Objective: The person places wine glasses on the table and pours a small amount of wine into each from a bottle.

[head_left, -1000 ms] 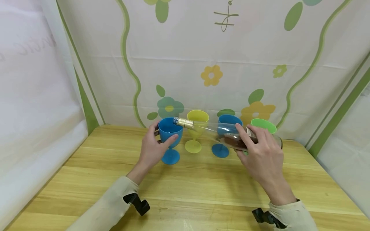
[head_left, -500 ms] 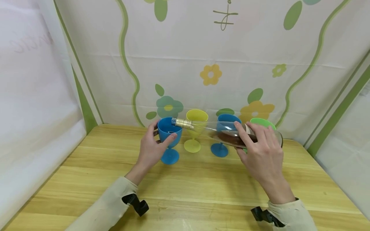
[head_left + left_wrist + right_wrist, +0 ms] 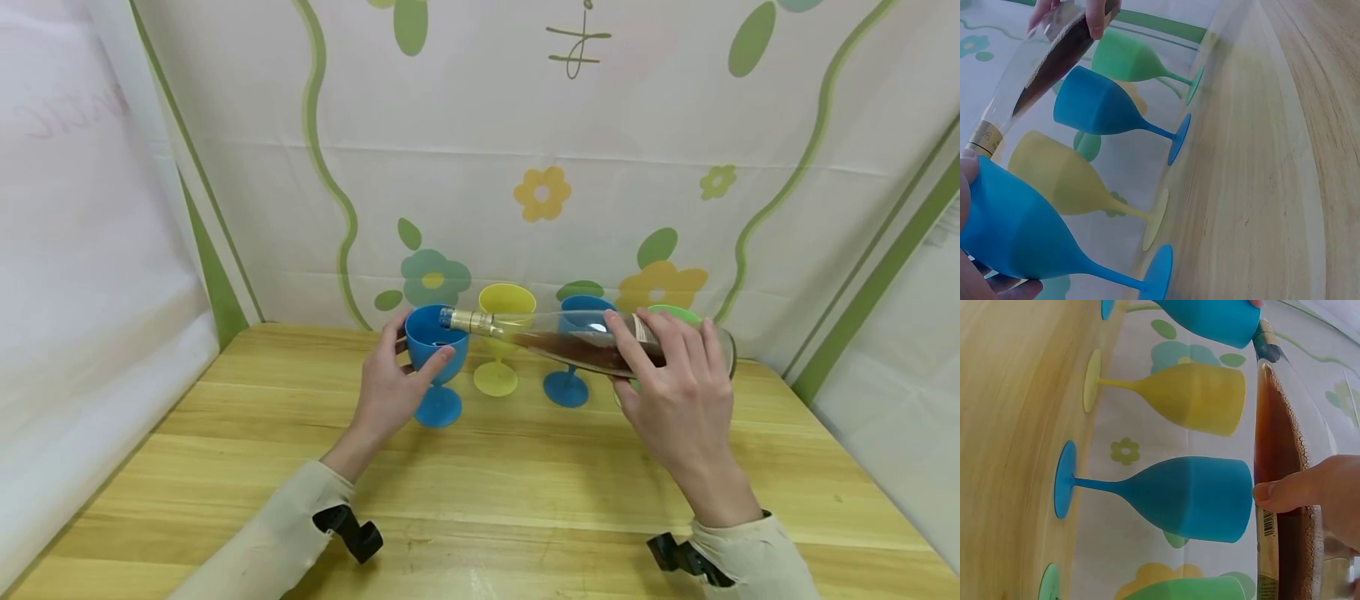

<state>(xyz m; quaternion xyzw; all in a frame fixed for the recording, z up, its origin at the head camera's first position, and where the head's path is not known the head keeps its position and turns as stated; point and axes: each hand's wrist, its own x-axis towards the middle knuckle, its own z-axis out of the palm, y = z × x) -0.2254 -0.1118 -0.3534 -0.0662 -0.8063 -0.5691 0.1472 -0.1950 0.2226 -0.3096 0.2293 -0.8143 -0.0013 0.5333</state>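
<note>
My left hand (image 3: 392,385) holds the bowl of a blue goblet (image 3: 437,360), thumb on the near side and fingers round the left. The goblet stands upright with its foot on the table. My right hand (image 3: 682,404) grips a clear glass bottle (image 3: 536,327) from above, near its base. The bottle lies almost level, its gold-and-blue neck over the goblet's rim. Brown liquid (image 3: 1275,434) with a bubbly edge stretches along the bottle toward the neck. A small glint shows inside the goblet; whether liquid is flowing I cannot tell.
Behind and below the bottle stand a yellow goblet (image 3: 496,377), a second blue goblet (image 3: 1100,106) and a green goblet (image 3: 1125,57), in a row along the back of the wooden table (image 3: 480,500). A white flower-printed cloth (image 3: 450,192) hangs behind.
The bottle's body has risen and tipped closer to level, and the brown liquid has spread further toward the neck. My left hand keeps its hold on the blue goblet.
</note>
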